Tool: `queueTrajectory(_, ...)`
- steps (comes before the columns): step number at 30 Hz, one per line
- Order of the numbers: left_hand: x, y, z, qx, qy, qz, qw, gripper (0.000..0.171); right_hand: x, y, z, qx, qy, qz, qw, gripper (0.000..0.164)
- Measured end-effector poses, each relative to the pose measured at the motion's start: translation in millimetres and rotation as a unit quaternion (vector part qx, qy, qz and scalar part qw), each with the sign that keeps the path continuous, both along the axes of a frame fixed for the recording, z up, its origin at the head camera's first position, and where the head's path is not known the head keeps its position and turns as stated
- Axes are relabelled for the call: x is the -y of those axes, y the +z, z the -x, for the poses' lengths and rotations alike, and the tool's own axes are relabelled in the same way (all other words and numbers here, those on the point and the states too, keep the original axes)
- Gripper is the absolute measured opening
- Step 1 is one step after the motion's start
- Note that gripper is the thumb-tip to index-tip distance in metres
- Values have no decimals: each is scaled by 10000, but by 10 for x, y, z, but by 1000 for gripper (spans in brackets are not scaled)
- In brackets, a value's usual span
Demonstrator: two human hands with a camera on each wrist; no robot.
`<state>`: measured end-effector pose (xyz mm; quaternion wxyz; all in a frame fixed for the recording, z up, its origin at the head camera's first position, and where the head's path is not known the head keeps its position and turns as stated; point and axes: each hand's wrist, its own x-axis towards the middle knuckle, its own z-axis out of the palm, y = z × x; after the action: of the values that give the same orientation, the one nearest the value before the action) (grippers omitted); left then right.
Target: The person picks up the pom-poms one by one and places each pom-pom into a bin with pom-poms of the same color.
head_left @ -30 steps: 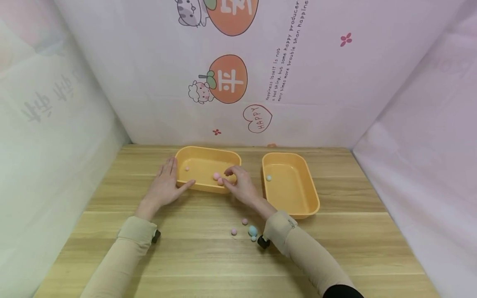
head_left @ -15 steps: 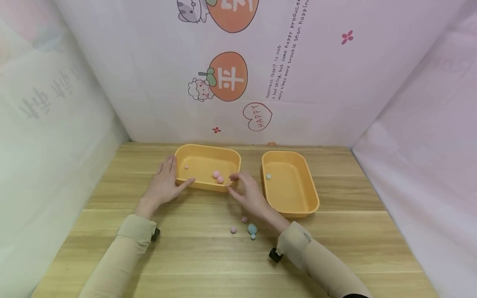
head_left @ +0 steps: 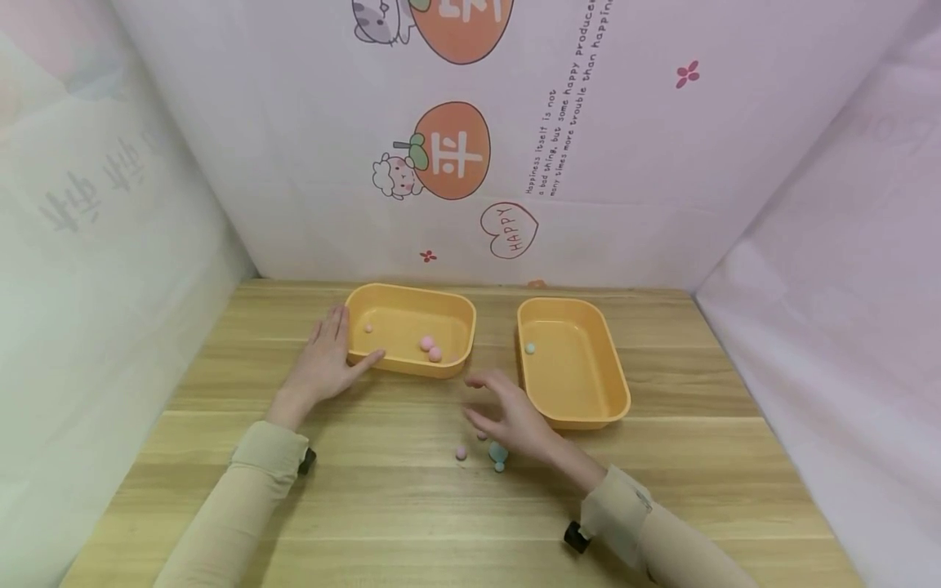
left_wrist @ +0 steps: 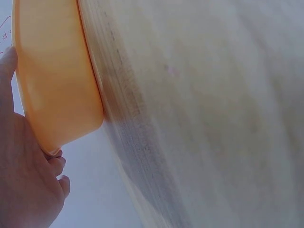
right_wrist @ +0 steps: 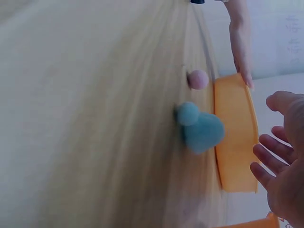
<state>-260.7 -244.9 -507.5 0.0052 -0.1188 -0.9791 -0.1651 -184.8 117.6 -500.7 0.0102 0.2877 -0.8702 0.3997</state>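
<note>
My left hand (head_left: pixel 319 371) rests against the left end of a yellow tray (head_left: pixel 400 325), its thumb lying along the near rim. Three pink pom-poms (head_left: pixel 428 344) sit inside that tray. Above the wood, between the trays and the loose pom-poms, my right hand (head_left: pixel 518 420) hovers with thumb and fingers apart and nothing in its grasp. Under and beside it lie a larger blue pom-pom (right_wrist: pixel 205 133), a small blue pom-pom (right_wrist: pixel 187 114) and a pink pom-pom (head_left: pixel 461 452). Another pink pom-pom (head_left: pixel 482 435) is close to the right thumb.
A second yellow tray (head_left: pixel 577 371) stands to the right with one pale blue-green pom-pom (head_left: pixel 530 348) at its left wall. Printed white cloth (head_left: pixel 610 237) hangs behind the wooden table (head_left: pixel 382 498) and along both sides.
My right hand has moved out of the left tray, back and to the right over the table, its fingers spreading. The pink pom-poms stay in the tray; my left hand has kept its place.
</note>
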Motion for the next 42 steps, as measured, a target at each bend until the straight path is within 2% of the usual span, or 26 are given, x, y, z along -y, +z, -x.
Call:
queueTrajectory(8,-14,-13,0,-50,29,13,10000,119,-102,-53,-73,90,117,-170,9997,44)
queueTrajectory(14,-18,-1,-10,-17,29,-4,10000,118,-132,-156,-110,-120,523,-72,9985,44)
queueTrajectory(18,-21,3,-13,40,30,-6,10000,117,-136,-192,-141,158,826,-98,9964,48)
queueTrajectory(22,-22,5,-12,72,35,-7,10000,117,-142,-190,-180,466,998,-362,9933,52)
queueTrajectory(29,-24,16,-9,62,46,3,10000,118,-126,-225,-218,170,1379,-869,9865,52)
queueTrajectory(33,-25,23,-10,63,50,3,10000,118,-108,-252,-221,203,1378,-865,9865,46)
queueTrajectory(42,-24,25,-12,119,44,-30,9999,118,-61,-289,-208,-174,1323,-832,9876,36)
